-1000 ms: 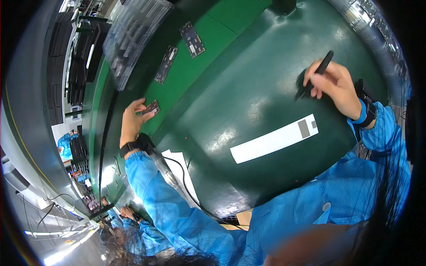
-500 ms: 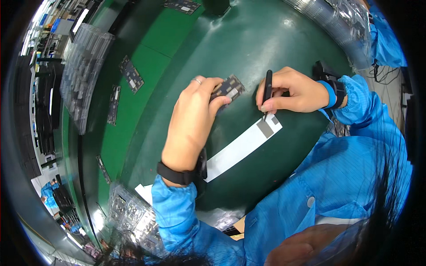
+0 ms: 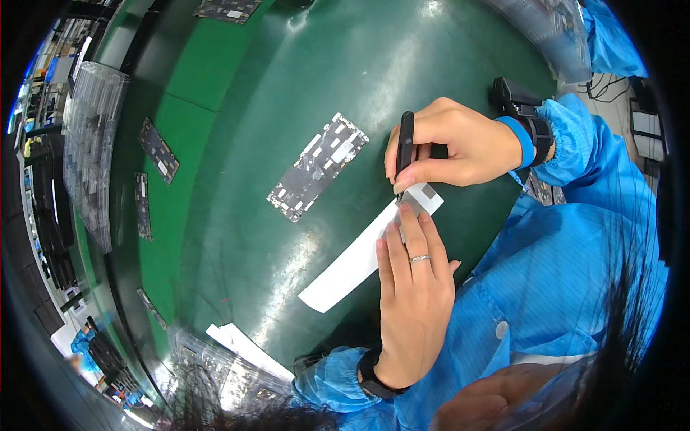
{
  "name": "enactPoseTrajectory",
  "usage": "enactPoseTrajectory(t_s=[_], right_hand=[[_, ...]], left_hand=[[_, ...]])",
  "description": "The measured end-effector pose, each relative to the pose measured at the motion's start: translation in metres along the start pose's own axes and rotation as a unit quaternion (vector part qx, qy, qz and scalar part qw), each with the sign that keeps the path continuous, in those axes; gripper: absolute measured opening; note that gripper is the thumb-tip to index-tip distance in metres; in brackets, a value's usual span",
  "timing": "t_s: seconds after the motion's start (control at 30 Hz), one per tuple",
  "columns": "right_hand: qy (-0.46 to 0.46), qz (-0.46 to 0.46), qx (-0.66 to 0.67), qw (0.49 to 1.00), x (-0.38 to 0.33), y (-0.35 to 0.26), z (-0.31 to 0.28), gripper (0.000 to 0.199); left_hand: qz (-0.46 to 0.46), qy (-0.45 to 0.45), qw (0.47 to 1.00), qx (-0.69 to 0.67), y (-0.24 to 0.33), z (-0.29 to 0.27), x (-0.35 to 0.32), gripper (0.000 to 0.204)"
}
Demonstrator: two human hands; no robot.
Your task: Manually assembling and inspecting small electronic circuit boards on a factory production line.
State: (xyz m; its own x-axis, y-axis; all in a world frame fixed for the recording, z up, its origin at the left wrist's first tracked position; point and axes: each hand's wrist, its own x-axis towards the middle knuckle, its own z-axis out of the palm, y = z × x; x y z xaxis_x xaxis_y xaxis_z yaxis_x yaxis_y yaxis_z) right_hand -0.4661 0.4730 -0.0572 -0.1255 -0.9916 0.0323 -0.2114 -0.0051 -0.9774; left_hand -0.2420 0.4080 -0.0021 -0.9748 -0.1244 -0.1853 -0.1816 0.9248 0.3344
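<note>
A white paper strip (image 3: 345, 276) lies slantwise on the green table, with grey patches near its far right end. My left hand (image 3: 415, 309) presses flat on the strip there, fingers stretched out and nothing gripped. Between the thumb and fingers of my right hand (image 3: 460, 144) are slim black tweezers (image 3: 406, 140), held like a pen. Their tip meets the strip by a grey patch, just beyond my left fingertips; exactly what it touches is hidden. A dark circuit board (image 3: 316, 169) rests on the table to the left of my right hand.
More circuit boards (image 3: 159, 151) lie on the green mat (image 3: 190, 129) at left. Stacked clear plastic trays (image 3: 90, 158) stand at the far left, others (image 3: 539, 32) at the top right. Another white strip (image 3: 248, 352) and a clear tray (image 3: 215, 366) sit at lower left.
The circuit board has left my left hand and now lies on the table. That hand has moved down and right onto the strip. My right hand has shifted slightly left with the tweezers.
</note>
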Motion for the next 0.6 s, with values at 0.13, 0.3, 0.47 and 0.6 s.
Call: enactPoseTrajectory(t_s=[0.13, 0.3, 0.47, 0.6], right_hand=[[-0.004, -0.013, -0.014, 1.000, 0.001, 0.001, 0.000, 0.016], [0.055, 0.083, 0.153, 0.983, 0.013, -0.014, -0.003, 0.014], [0.033, -0.004, 0.091, 0.995, 0.071, -0.007, -0.023, 0.024], [0.013, 0.005, 0.075, 0.997, 0.103, 0.007, -0.018, 0.028]], left_hand=[[0.003, 0.007, 1.000, 0.024, 0.001, -0.001, 0.002, 0.077], [-0.011, 0.018, 0.999, 0.045, -0.001, -0.008, 0.009, 0.070], [-0.049, 0.005, 0.998, 0.037, -0.013, -0.028, 0.030, 0.070], [-0.099, 0.090, 0.987, 0.089, -0.035, -0.013, 0.047, 0.074]])
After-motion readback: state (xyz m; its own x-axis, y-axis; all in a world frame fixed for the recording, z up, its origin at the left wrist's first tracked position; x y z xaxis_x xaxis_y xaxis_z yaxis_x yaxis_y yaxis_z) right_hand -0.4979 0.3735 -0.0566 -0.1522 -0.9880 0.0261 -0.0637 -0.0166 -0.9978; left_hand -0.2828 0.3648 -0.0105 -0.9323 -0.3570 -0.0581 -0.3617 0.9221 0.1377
